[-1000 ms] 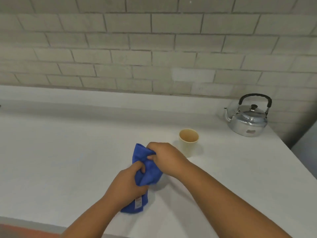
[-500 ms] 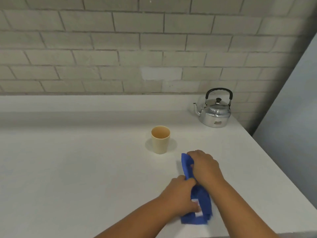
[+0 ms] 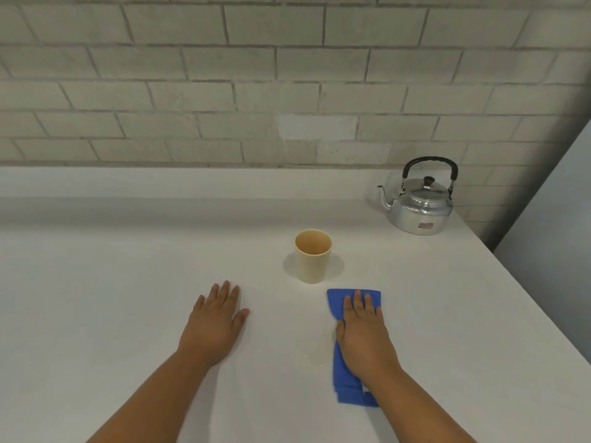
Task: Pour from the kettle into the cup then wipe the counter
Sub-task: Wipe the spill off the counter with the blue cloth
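A folded blue cloth (image 3: 337, 306) lies flat on the white counter (image 3: 112, 298), in front and to the right of a beige cup (image 3: 312, 256) that stands upright. My right hand (image 3: 363, 337) presses flat on the cloth, fingers stretched out, covering its middle. My left hand (image 3: 216, 321) rests palm down on the bare counter, left of the cup, holding nothing. A shiny metal kettle (image 3: 419, 203) with a black handle stands at the back right corner, spout pointing left.
A grey brick wall (image 3: 224, 91) rises behind a raised ledge at the counter's back. The counter's right edge (image 3: 527, 314) runs diagonally, with a grey floor or panel beyond it.
Both hands were bunching the cloth together. Now the cloth lies flattened under my right hand, and my left hand has let go and moved left onto the counter.
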Motion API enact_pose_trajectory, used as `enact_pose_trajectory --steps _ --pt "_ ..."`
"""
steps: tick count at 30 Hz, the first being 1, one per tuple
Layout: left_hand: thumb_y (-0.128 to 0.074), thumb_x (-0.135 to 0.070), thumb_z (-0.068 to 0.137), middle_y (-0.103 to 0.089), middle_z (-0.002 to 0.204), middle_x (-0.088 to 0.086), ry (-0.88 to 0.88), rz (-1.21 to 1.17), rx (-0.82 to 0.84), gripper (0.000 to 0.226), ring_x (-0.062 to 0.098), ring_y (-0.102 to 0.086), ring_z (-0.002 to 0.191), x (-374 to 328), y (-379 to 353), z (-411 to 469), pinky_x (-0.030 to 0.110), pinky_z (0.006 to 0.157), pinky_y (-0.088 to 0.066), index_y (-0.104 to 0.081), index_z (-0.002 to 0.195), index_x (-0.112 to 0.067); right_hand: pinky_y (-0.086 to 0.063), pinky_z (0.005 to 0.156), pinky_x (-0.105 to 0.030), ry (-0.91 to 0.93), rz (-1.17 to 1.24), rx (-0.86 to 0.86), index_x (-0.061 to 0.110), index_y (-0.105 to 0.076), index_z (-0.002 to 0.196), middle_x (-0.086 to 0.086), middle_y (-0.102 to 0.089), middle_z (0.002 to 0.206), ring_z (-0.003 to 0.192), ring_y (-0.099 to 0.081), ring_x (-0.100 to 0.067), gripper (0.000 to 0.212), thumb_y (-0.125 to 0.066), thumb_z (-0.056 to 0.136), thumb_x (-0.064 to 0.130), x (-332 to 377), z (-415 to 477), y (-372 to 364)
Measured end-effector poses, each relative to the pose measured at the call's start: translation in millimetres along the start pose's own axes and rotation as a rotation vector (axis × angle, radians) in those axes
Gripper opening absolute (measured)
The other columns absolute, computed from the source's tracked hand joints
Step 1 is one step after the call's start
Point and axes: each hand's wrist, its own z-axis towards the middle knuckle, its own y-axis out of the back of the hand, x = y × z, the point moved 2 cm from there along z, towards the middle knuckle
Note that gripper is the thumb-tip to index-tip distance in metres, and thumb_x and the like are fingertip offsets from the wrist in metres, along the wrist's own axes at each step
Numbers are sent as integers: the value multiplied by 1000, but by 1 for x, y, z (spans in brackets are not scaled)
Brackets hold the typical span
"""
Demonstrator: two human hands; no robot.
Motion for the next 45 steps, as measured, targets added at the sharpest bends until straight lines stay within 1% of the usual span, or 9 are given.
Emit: enact_pose_trajectory --steps 8,12,15,21,28,31,35,40,45 --pt "-15 -47 96 -3 159 4 -13 17 3 60 20 0 145 1 -1 1 38 118 -3 -6 147 -17 11 112 -28 209 17 28 12 -2 149 -5 3 160 146 7 -20 55 -20 100 31 4 -16 -14" --pt "-13 -46 96 -1 159 4 -11 21 5 60 21 3 145 -1 -2 0 38 119 -1 -4 147 -16 6 116 -29 127 25 14 12 -6 149 -6 -1 160 147 3 -20 53 -21 100 28 -11 -7 -2" --pt "-13 -46 96 -1 159 5 -12 19 -1 60 22 2 145 -2 -2 -1 38 119 -2 -4 147 -15 1 119 -34 92 75 13 9 -8 148 -10 -2 159 147 2 -24 52 -21 101 25 16 8 1" --pt "-14 -45 97 -2 158 6 -22 20 0 60 22 1 145 1 -3 -1 37 118 -2 -3 147 -15 11 112 -25 327 80 66 13 -5 149 -4 1 160 146 6 -17 53 -22 100 27 44 -13 -19" --pt "-16 -45 97 -5 158 6 -32 -3 -21 59 22 -2 145 3 -4 -1 37 118 -3 -6 147 -15 2 119 -35 198 96 41 9 -9 148 -9 -2 160 147 2 -24 52 -22 101 25 76 13 -12" --pt "-18 -42 98 -7 158 6 -46 -32 -29 58 22 -4 145 3 -3 -1 37 118 -4 -8 147 -14 5 118 -34 303 67 55 8 -6 148 -10 -1 159 147 3 -24 53 -22 101 24 103 3 -24" --pt "-17 -39 98 -6 158 5 -45 -33 -26 55 21 -3 145 5 -2 -1 36 118 -3 -8 147 -15 11 112 -26 440 35 72 11 -6 149 -6 -1 160 146 4 -20 54 -24 100 26 83 -14 -30" --pt "-15 -38 98 -5 158 5 -47 -32 -21 55 20 -2 145 3 -2 -2 36 118 -2 -7 147 -15 2 118 -34 238 17 41 9 -7 148 -9 -2 160 147 3 -24 53 -21 100 24 85 15 -16" --pt "-15 -36 99 -5 158 6 -57 -37 -23 53 21 -2 145 4 -2 -1 36 118 -3 -8 147 -14 3 118 -38 300 18 54 8 -6 148 -12 -2 159 146 2 -27 54 -24 99 21 126 7 -31"
